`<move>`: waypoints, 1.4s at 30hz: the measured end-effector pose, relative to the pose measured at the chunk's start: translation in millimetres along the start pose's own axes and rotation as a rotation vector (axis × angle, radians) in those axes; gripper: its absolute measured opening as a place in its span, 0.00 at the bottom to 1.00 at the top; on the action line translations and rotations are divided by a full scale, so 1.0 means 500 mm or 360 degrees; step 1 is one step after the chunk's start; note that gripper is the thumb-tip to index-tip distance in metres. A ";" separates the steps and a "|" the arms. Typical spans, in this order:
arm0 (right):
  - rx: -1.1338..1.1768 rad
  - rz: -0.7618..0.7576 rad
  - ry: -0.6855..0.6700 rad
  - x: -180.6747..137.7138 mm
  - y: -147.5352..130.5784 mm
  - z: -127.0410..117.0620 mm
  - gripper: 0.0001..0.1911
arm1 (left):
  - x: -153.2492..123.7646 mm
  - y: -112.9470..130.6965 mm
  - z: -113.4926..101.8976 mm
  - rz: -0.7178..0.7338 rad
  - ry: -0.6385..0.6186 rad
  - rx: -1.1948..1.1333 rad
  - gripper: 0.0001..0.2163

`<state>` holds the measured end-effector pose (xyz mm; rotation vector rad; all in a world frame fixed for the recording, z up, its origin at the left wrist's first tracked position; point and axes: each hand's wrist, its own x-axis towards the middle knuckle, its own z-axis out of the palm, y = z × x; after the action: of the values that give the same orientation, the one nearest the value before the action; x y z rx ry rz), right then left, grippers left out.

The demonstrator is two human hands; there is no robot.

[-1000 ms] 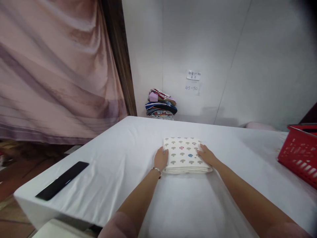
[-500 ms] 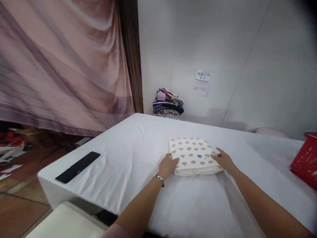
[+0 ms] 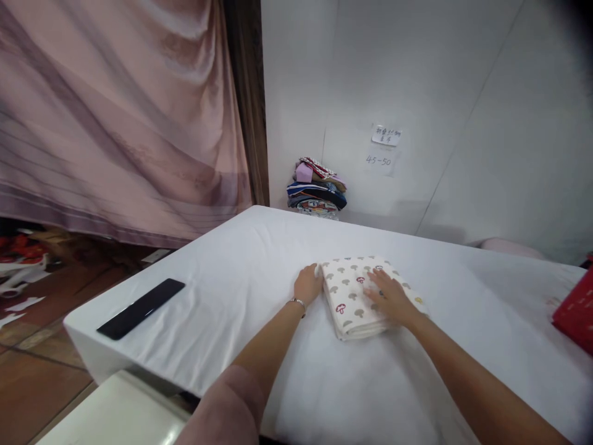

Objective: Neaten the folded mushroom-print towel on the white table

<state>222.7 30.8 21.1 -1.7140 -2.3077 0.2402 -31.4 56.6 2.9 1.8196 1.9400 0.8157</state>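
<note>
A folded cream cloth with a mushroom print (image 3: 346,296) lies in the middle of the white-covered table (image 3: 241,272), turned at an angle. My left hand (image 3: 308,284) rests against its far left corner, fingers curled at the edge; a thin bracelet is on that wrist. My right hand (image 3: 388,296) lies flat on top of the cloth with the fingers spread, pressing it down.
A black flat device (image 3: 141,308) lies near the table's left edge. A stack of folded colourful clothes (image 3: 316,194) stands at the far edge by the wall. A red basket (image 3: 577,309) shows at the right. A pink curtain (image 3: 115,111) hangs at left.
The folded cloth has been turned counter-clockwise on the table. My right hand moved from its right edge onto its top; my left hand shifted to the far left corner.
</note>
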 end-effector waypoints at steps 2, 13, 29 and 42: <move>-0.0080 -0.0067 -0.0154 -0.011 -0.021 0.025 0.30 | 0.026 0.000 0.008 0.0084 0.0000 0.0051 0.24; -0.0212 -0.0166 -0.0177 -0.022 -0.013 0.055 0.33 | 0.114 -0.022 0.031 0.0063 0.0009 -0.0013 0.15; -0.0104 -0.0134 -0.0192 -0.022 -0.029 0.047 0.33 | 0.027 0.070 0.039 0.0461 -0.0040 0.0010 0.21; -0.0186 0.0319 -0.0155 0.069 0.093 0.007 0.28 | -0.015 0.064 0.081 0.0638 -0.0183 0.0471 0.24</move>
<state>254.7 77.5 8.2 -2.0375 -2.2566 0.2350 19.5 55.9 -9.1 2.4241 1.7196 0.5373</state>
